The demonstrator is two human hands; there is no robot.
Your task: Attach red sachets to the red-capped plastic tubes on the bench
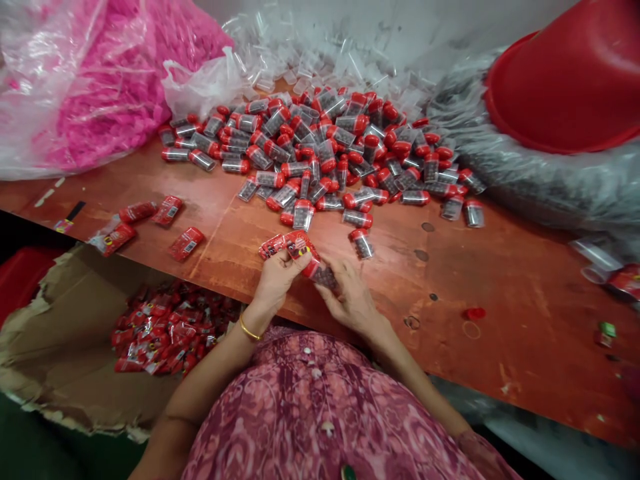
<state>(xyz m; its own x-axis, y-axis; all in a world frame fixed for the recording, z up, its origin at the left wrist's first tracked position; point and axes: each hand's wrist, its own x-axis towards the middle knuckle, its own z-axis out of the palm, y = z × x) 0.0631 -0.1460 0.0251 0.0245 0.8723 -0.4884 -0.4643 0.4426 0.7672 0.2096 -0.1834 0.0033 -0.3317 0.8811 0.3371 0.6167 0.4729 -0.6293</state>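
The left grip (280, 281) is clamped on a red foil strip (280, 247) and the right grip (351, 298) pinches a red-capped clear tube (324, 276) right beside it, a steady close hold just above the worktop (500, 280) edge, below the heap of tubes (325, 153)

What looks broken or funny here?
The cardboard box beside the wooden table has ragged, torn edges, as if it was ripped open. One loose red cap also sits alone on the table, away from the pile of red-capped jars.
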